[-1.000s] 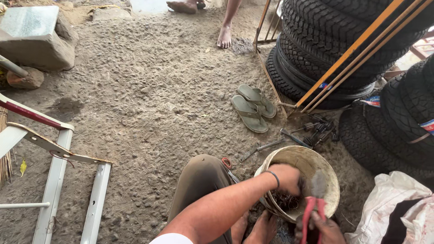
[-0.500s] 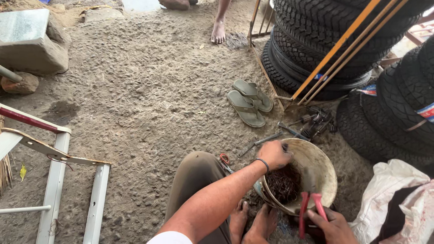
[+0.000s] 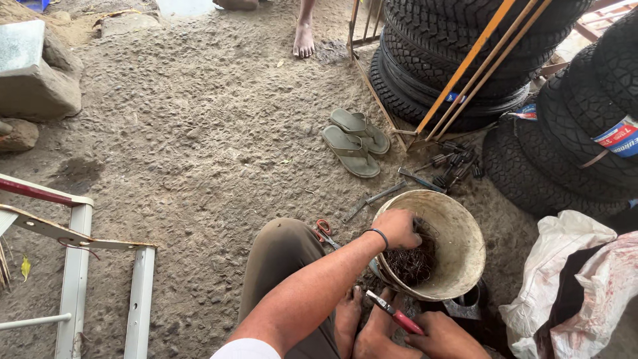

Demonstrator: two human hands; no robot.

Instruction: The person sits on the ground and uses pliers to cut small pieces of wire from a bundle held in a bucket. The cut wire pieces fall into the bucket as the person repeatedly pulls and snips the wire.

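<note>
our left hand grips the near rim of a dirty pale bucket, fingers curled over the edge, a dark band on the wrist. inside the bucket, just below that hand, lies a tangle of dark rusty wire bits. our right hand sits low, beside the bucket's near side, closed around a red-handled tool whose metal tip points toward our bare feet. left of the left hand, by our knee, lie red-handled scissors. beyond the bucket, loose metal tools are scattered on the dirt, and a pair of green sandals further off. stacked tyres stand beyond and to the right, with a white sack just right of the bucket.
</note>
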